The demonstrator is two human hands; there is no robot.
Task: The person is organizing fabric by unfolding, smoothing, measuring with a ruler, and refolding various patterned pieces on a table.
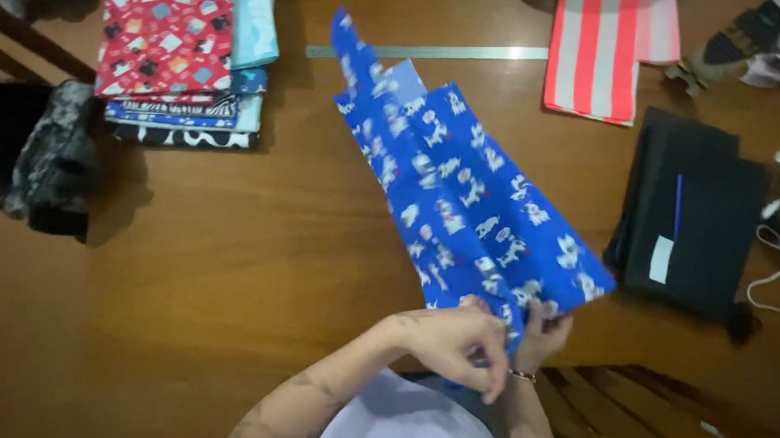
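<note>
A long piece of blue fabric [454, 189] printed with small white animals lies folded in pleats across the brown wooden table [251, 237], running from the table's middle down to its near edge. My left hand [450, 342] pinches the near end of the fabric from the left. My right hand [542, 335], with a thin bracelet at the wrist, grips the same end from the right. Both hands hold the gathered folds just off the table's near edge.
A stack of folded printed fabrics [183, 44] lies at the far left. A metal ruler [424, 52] lies beyond the blue fabric. Red-and-white striped cloth [603, 46] and folded black cloth [692, 213] lie at right. A chair [650, 420] stands below right.
</note>
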